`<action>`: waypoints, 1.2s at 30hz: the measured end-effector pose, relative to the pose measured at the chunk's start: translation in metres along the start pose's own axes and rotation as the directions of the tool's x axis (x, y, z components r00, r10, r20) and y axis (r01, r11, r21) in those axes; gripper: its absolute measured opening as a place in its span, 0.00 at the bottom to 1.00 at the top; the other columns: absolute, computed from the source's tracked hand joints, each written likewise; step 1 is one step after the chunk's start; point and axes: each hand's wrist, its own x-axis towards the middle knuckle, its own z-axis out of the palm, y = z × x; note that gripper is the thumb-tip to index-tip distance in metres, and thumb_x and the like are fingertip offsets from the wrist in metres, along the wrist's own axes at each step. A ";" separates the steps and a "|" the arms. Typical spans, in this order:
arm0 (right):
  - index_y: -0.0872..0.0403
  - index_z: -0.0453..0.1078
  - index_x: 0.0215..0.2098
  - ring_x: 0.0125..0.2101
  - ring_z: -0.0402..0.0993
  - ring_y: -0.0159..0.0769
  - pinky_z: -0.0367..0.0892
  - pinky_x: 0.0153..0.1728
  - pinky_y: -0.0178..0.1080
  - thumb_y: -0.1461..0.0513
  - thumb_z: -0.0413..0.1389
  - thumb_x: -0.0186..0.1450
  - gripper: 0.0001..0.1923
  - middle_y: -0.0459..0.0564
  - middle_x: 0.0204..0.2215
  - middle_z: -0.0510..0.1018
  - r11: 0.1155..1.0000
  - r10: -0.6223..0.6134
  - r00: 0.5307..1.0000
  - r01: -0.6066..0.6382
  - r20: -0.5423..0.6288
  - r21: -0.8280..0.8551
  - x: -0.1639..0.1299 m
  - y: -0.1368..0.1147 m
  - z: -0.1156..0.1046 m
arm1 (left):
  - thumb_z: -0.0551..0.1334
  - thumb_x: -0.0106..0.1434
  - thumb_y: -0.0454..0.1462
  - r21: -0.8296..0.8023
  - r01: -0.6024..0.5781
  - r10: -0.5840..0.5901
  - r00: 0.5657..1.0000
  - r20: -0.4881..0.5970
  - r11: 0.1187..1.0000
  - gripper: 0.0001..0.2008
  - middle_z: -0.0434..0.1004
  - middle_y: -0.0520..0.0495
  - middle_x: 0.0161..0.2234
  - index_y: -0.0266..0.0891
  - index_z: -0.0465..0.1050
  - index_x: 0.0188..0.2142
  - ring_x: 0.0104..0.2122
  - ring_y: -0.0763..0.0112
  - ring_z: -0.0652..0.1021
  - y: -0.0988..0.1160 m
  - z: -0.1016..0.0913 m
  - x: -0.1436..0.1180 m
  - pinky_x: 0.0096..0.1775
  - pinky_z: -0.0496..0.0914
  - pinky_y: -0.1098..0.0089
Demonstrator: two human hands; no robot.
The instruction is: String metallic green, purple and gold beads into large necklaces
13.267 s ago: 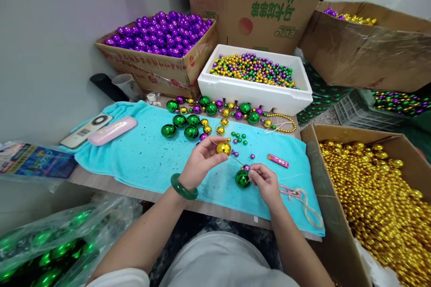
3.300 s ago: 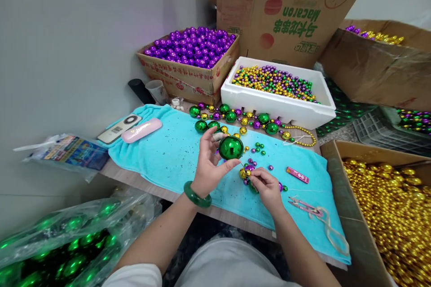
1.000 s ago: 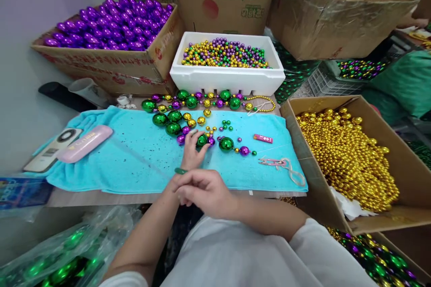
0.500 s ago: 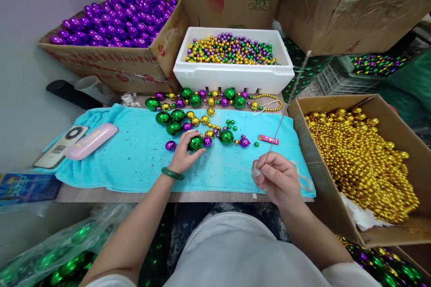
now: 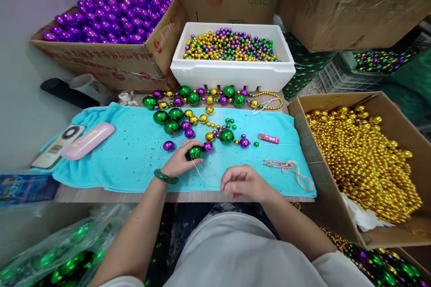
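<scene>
Right hand [image 5: 243, 182] hovered loosely curled over the near edge of the turquoise towel [image 5: 134, 152], fingers half closed; couldn't tell whether it pinched the thin thread [image 5: 197, 169] running up toward the left. Left hand [image 5: 181, 161], green bangle [image 5: 164, 176] on the wrist, clamped down on a large green bead [image 5: 194, 152], pinning it to the towel. From that bead a short strung run [image 5: 224, 137] trailed right: purple, gold, another big green, purple, small green. Looked early in the strand, only a handful of beads on. Loose green, gold and purple beads [image 5: 177, 121] lay unstrung behind it. Further back a finished-looking strand [image 5: 208, 97] lay before the white foam box [image 5: 232, 74] of small mixed beads. Beads glossy, metallic.
</scene>
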 end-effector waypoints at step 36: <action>0.56 0.71 0.27 0.15 0.62 0.25 0.53 0.14 0.29 0.56 0.64 0.53 0.12 0.43 0.16 0.70 0.971 -0.223 0.851 0.148 -0.475 -0.189 -0.028 -0.023 -0.067 | 0.61 0.58 0.42 0.364 -0.126 0.052 0.977 0.207 0.923 0.25 0.73 0.38 0.49 0.36 0.67 0.54 0.49 0.55 0.72 0.031 0.043 0.096 0.52 0.64 0.56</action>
